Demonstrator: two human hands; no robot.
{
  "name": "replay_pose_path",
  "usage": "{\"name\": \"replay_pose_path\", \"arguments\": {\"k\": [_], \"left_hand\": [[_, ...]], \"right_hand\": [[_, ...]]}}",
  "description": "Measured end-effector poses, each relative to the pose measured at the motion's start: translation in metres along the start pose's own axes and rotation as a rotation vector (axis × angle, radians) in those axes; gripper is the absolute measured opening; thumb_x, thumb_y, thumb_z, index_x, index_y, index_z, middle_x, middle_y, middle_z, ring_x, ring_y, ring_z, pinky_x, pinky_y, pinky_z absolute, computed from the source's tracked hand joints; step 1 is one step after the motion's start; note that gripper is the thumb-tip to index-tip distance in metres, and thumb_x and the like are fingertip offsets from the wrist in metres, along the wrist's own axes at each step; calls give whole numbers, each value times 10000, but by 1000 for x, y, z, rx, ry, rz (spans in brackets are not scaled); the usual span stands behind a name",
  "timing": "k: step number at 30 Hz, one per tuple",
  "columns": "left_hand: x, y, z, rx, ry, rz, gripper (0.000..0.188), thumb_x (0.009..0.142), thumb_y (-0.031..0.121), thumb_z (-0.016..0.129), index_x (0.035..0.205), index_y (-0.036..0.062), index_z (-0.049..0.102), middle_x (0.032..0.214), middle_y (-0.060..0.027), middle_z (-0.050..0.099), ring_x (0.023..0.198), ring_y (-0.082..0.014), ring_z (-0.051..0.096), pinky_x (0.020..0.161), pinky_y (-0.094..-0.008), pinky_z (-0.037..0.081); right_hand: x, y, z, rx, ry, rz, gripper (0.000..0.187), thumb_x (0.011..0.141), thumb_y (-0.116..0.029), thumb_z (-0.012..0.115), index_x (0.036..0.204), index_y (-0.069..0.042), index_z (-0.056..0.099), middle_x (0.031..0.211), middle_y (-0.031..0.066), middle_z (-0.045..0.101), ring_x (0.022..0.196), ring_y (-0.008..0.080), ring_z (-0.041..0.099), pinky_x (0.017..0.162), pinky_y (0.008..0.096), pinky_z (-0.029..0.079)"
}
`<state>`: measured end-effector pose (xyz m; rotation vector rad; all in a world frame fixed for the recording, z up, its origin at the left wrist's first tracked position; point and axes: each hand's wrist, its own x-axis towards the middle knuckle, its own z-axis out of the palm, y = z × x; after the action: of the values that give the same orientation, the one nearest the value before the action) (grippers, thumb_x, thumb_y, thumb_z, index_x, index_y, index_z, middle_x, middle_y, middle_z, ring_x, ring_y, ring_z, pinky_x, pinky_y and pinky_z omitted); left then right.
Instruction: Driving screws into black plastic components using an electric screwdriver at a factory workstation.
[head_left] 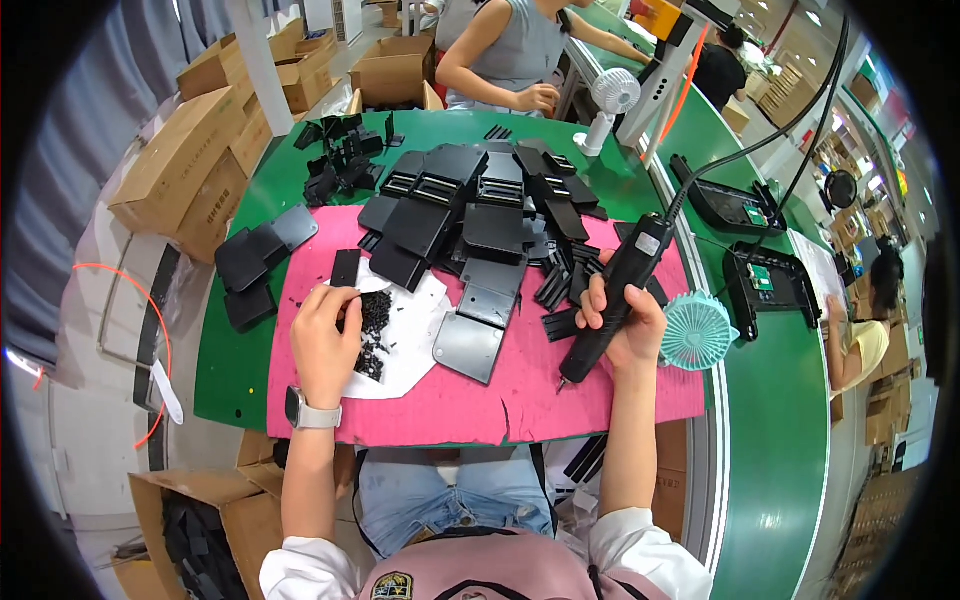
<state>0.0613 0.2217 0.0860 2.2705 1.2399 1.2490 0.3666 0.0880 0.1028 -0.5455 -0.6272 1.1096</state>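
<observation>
**Picking a screw, driver at the ready**

The left hand pinched at the pile of small black screws on the white sheet, fingers close together. It may have had one already; too small to tell. The right hand gripped the black electric screwdriver, tip down on the pink mat. Next, a screw probably had to go to the grey plate between the hands. Beyond it, a heap of black parts crowded the mat. A teal fan sat just right.
</observation>
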Motion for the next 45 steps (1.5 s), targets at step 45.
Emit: {"name": "replay_pose_path", "arguments": {"k": [45], "left_hand": [[3,47,30,-1018,-676,-218,113,791,6,692,869,-35,621,829,-52,602,762,-99,565,699,-235,464]], "right_hand": [[36,22,99,-19,-249,-313,297,877,-301,536,1079,-108,437,557,1,435,417,126,427,517,310,426]]}}
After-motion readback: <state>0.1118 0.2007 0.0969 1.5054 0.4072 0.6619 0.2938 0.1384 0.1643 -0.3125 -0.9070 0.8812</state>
